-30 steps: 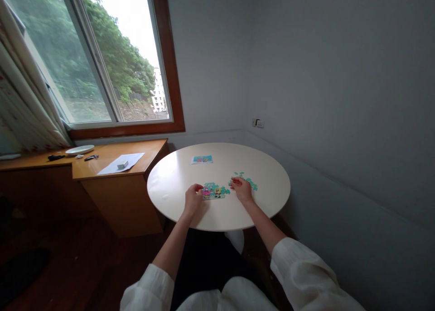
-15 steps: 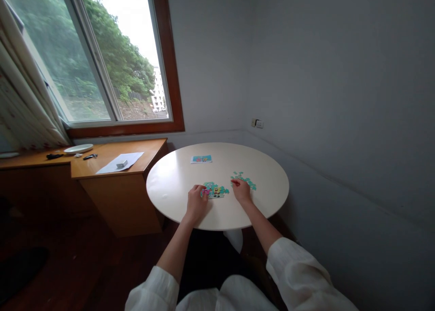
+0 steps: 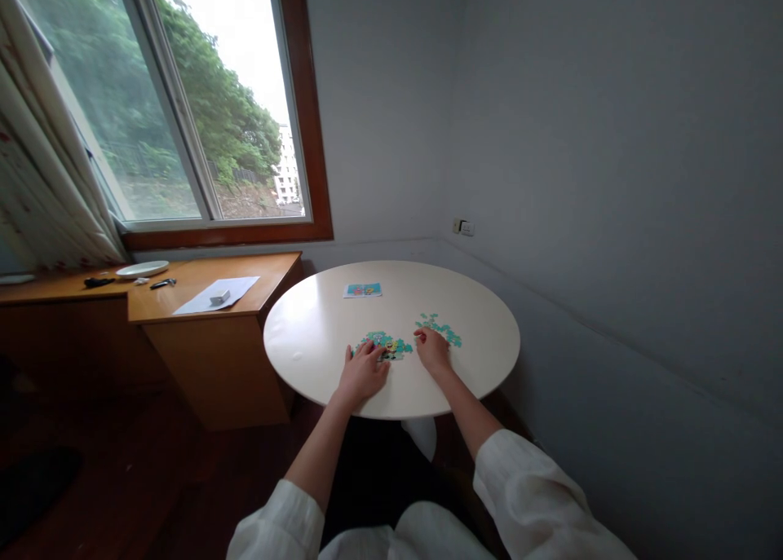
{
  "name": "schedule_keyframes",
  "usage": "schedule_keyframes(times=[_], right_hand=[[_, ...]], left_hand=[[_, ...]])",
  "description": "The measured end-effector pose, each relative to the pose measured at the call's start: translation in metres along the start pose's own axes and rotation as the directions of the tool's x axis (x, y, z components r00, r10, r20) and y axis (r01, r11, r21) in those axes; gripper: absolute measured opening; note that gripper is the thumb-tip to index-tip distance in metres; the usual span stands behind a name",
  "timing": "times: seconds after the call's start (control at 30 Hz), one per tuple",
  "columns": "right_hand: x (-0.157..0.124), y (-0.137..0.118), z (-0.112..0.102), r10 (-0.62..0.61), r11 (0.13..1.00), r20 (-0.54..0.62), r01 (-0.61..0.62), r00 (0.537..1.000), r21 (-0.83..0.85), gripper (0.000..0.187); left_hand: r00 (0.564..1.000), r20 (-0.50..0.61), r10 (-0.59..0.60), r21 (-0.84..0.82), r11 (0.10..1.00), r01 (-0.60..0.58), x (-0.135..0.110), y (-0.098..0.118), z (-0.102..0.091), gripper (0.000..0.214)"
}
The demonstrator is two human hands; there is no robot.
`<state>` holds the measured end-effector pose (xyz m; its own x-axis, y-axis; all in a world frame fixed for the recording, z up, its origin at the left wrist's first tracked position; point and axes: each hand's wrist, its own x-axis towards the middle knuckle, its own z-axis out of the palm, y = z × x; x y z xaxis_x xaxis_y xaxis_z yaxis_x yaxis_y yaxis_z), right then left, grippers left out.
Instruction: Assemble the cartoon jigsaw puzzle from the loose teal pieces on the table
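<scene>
- We have two hands in view, well within reach of one another but not touching.
- Our one left hand (image 3: 365, 371) lies palm down with its fingers spread, over the near left part of one partly joined puzzle (image 3: 400, 348).
- Our one right hand (image 3: 434, 353) has its fingers curled in, just right of the puzzle; we cannot tell whether they pinch a piece.
- Beside and beyond that hand we see one scatter of green loose pieces (image 3: 451, 335), too small and crowded for us to count.
- Farther off lies one picture card (image 3: 362, 290).
- All of these sit on one round white table (image 3: 318, 315).
- To the left we have one wooden desk (image 3: 275, 279), bearing one sheet of paper (image 3: 196, 302) with one small white box (image 3: 220, 297) on it, one white plate (image 3: 143, 270) and two dark items.
- Behind, we count one window (image 3: 226, 225) and one curtain (image 3: 55, 169).
</scene>
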<state>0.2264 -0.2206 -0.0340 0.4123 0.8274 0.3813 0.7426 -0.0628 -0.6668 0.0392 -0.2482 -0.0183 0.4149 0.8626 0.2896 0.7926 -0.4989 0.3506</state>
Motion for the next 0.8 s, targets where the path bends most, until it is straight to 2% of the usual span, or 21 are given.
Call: schedule_keyframes(times=[0.17,0.3,0.5,0.67,0.8], right_hand=[[0.000,0.000,0.002,-0.006,1.000,-0.038,0.005,0.999,-0.022,0.025],[0.004,0.001,0.001,-0.008,0.999,-0.081,0.011,0.997,0.031,0.026],[0.013,0.018,-0.020,-0.019,0.999,-0.129,0.025,0.991,0.042,0.025],[0.017,0.036,-0.044,-0.039,0.994,0.018,0.041,0.999,-0.099,0.017],[0.018,0.037,-0.056,-0.036,0.967,0.160,0.075,0.986,-0.242,0.018]], left_hand=[[1.000,0.020,-0.011,0.032,0.999,0.011,0.000,0.001,-0.001,0.040],[0.999,0.042,-0.023,0.066,0.998,0.020,-0.001,0.003,-0.003,0.041],[0.999,0.036,-0.023,0.045,0.999,0.022,-0.001,0.003,-0.004,0.040],[0.999,0.027,-0.018,0.022,1.000,0.017,-0.001,0.003,-0.004,0.039],[1.000,0.012,-0.009,0.009,1.000,0.009,-0.001,0.002,-0.004,0.038]])
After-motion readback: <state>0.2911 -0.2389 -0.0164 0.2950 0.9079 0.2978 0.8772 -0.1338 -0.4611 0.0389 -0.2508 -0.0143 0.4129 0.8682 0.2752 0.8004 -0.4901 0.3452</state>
